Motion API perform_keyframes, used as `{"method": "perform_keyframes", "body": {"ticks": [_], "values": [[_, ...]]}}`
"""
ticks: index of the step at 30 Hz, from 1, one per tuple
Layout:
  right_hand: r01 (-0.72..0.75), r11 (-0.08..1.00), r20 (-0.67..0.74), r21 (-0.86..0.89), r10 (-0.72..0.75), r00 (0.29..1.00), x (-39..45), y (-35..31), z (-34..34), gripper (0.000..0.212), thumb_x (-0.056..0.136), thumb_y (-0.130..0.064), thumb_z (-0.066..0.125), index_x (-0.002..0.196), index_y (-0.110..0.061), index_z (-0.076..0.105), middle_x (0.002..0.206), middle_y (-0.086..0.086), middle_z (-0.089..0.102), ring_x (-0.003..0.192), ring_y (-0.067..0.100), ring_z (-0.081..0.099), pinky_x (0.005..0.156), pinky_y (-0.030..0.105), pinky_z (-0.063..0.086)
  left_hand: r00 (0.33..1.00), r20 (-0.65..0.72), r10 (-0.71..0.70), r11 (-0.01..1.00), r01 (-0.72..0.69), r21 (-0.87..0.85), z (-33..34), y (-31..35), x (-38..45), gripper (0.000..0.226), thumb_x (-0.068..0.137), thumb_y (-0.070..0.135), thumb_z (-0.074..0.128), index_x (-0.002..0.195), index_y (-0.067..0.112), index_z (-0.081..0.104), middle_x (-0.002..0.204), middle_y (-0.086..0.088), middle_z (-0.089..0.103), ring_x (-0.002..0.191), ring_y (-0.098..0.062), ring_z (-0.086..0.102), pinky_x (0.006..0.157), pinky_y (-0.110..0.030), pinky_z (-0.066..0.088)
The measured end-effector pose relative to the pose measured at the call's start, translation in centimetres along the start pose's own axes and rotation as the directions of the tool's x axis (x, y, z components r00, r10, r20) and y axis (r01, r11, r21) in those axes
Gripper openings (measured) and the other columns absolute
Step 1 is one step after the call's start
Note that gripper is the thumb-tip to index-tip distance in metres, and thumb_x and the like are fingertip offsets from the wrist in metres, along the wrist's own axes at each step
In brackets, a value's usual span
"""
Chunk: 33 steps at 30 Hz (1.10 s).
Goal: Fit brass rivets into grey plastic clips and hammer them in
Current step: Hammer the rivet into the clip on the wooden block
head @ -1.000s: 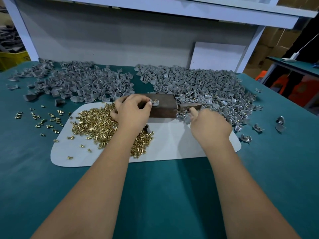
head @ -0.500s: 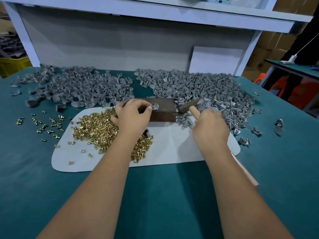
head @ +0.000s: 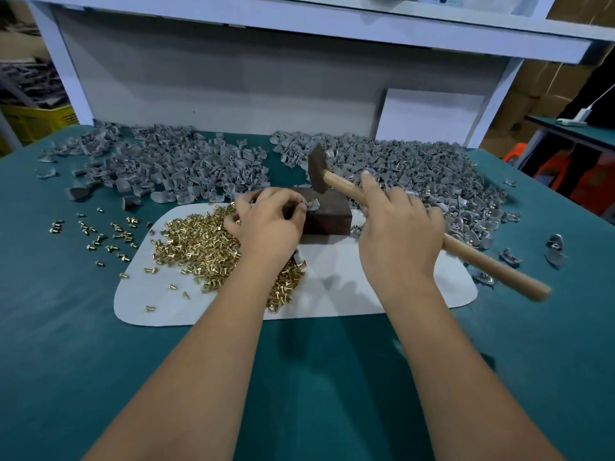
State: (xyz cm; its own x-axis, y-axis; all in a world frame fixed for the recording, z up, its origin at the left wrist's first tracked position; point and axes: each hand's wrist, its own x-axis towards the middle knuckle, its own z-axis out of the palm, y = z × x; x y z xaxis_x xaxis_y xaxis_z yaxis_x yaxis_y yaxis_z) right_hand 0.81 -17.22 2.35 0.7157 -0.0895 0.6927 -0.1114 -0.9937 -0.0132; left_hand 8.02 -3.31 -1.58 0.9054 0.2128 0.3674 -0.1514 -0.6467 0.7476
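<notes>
Left hand (head: 266,224) pinches a clip (head: 312,204) with rivet atop the block (head: 327,217). Right hand (head: 401,234) grips the hammer (head: 317,168), its head raised just above the block.

A teal table (head: 100,361) stands under a white shelf (head: 299,24), cardboard boxes (head: 545,91) behind.

Head-worn view, looking forward and down, close over table (head: 100,361)
</notes>
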Motion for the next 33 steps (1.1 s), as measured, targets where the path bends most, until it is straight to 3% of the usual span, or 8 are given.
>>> {"method": "perform_keyframes", "body": {"ticks": [4,9,13,17,21,27,30,33], "values": [[-0.018,0.996,-0.042,0.090,0.022,0.999,-0.6,-0.6,-0.9,0.064,0.084,-0.007,0.064,0.140,-0.034,0.045,0.084,0.009,0.062,0.073,0.031,0.058,0.065,0.036,0.036,0.999,-0.050,-0.001,1.000,0.002,0.024,0.4,-0.1,0.0,0.012,0.088,0.042,0.066,0.077,0.040,0.062,0.111,0.024,0.063,0.129,-0.017,0.027,0.091,-0.038,0.010],[-0.009,0.999,0.141,0.039,0.003,0.990,-0.6,-0.6,-0.5,0.067,0.090,-0.016,0.055,0.145,-0.044,0.030,0.096,0.006,0.061,0.080,0.028,0.059,0.065,0.033,0.029,0.999,-0.045,0.012,1.000,-0.013,-0.020,0.3,-0.3,0.0,0.014,0.087,0.041,0.067,0.075,0.043,0.061,0.110,0.025,0.063,0.129,-0.016,0.027,0.091,-0.038,0.010],[-0.083,0.990,0.007,0.117,0.083,0.997,-0.7,-1.0,-0.9,0.066,0.081,-0.008,0.066,0.139,-0.035,0.047,0.078,0.009,0.058,0.060,0.024,0.042,0.058,0.032,0.029,0.997,-0.071,0.001,1.000,-0.002,-0.006,0.3,-0.2,0.0,0.017,0.086,0.041,0.069,0.072,0.044,0.059,0.107,0.026,0.064,0.130,-0.016,0.029,0.092,-0.038,0.009],[-0.023,0.999,0.126,0.032,0.019,0.992,-0.7,-1.1,-0.3,0.065,0.088,-0.016,0.058,0.143,-0.042,0.034,0.092,0.007,0.061,0.075,0.028,0.058,0.061,0.033,0.028,0.997,-0.076,0.005,1.000,-0.006,-0.025,0.2,-0.2,0.0,0.014,0.085,0.042,0.070,0.074,0.044,0.062,0.103,0.029,0.062,0.129,-0.013,0.029,0.082,-0.032,0.007],[-0.061,0.995,0.050,0.076,0.057,0.997,-0.8,-1.4,-0.5,0.069,0.081,-0.009,0.063,0.141,-0.036,0.042,0.084,0.009,0.060,0.069,0.029,0.057,0.060,0.033,0.030,0.997,-0.072,0.002,1.000,-0.003,-0.015,0.2,-0.3,0.0,0.013,0.085,0.041,0.070,0.075,0.043,0.062,0.099,0.030,0.060,0.129,-0.012,0.029,0.093,-0.040,0.011],[-0.089,0.985,0.020,0.151,0.087,0.996,-0.9,-1.5,-0.2,0.067,0.081,-0.006,0.063,0.140,-0.033,0.046,0.080,0.011,0.058,0.065,0.029,0.053,0.060,0.033,0.031,0.997,-0.079,0.007,1.000,-0.007,-0.009,0.3,-0.2,0.0,0.004,0.086,0.040,0.070,0.082,0.038,0.070,0.096,0.029,0.059,0.130,-0.011,0.029,0.086,-0.034,0.007],[-0.029,0.997,0.106,0.071,0.022,0.994,-1.1,-1.2,0.4,0.065,0.088,-0.016,0.057,0.143,-0.041,0.034,0.095,0.009,0.061,0.078,0.029,0.058,0.065,0.034,0.029,0.998,-0.059,0.005,1.000,-0.007,-0.028,0.1,-0.2,-0.1,0.009,0.086,0.040,0.069,0.078,0.042,0.065,0.096,0.031,0.056,0.129,-0.011,0.029,0.083,-0.032,0.006],[-0.096,0.991,0.073,0.095,0.089,0.993,-0.8,-1.1,0.4,0.065,0.089,-0.016,0.057,0.143,-0.044,0.032,0.089,0.007,0.058,0.068,0.024,0.048,0.062,0.033,0.029,0.998,-0.060,0.000,1.000,-0.002,-0.027,0.1,-0.2,0.0,0.011,0.086,0.040,0.069,0.077,0.043,0.063,0.094,0.031,0.056,0.129,-0.011,0.029,0.085,-0.033,0.006]]}}
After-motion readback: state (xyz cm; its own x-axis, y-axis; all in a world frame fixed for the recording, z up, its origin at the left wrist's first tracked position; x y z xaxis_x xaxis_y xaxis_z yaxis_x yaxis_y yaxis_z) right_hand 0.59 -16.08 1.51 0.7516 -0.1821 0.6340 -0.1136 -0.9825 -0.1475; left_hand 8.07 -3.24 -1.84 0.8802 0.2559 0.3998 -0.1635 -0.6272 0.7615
